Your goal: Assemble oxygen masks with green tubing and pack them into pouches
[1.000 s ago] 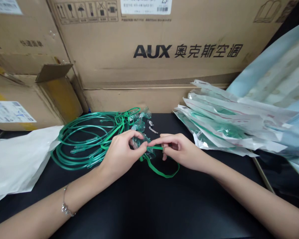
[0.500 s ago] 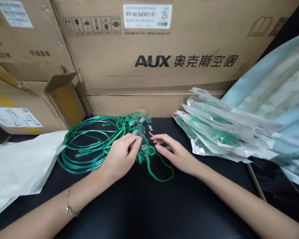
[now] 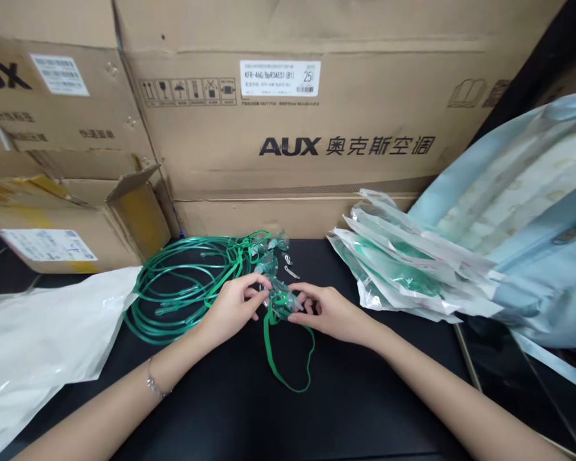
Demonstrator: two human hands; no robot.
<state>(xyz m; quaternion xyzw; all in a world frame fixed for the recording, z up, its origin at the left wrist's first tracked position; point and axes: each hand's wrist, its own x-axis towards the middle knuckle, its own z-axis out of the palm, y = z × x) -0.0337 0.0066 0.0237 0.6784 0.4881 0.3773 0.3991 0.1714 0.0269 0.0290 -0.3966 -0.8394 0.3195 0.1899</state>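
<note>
Change noted: a second ago the fingertips were pinching the strap taut between them, then both hands were lying flat and open. Now they are closing in on one piece, and the loop is trailing longer and narrower toward the near edge. Judged: the handling is moving from the strap to the mask body, with the strap apparently joined to it.

- White plastic bag (image 3: 38, 339): one, lying at the left edge of the tabletop (image 3: 269, 422).
- Cardboard boxes (image 3: 288, 147): at least three, standing along the far edge.
- Green tubing (image 3: 173, 294): one tangled coil, left of centre; the separate lengths are not countable.
- Bracelet (image 3: 156, 386): one, sitting on the left wrist.
- Left hand (image 3: 230, 307): fingers curling narrow, thumb and forefinger pinching the left side of the mask.
- Clear mask (image 3: 281, 301): one, being held between both hands at mid-table; more clear pieces are lying behind it, number unclear.
- Green strap (image 3: 288, 358): one loop, hanging from the mask.
- Metal clips (image 3: 290, 272): two, lying just beyond the hands.
- Right hand (image 3: 331, 314): fingers curling in, gripping the right side of the mask.
- Sealed packets (image 3: 403, 269): one fanned stack, several, lying toward the right edge.
- Pale blue sheeting (image 3: 532, 224): one heap, filling the far right corner.
</note>
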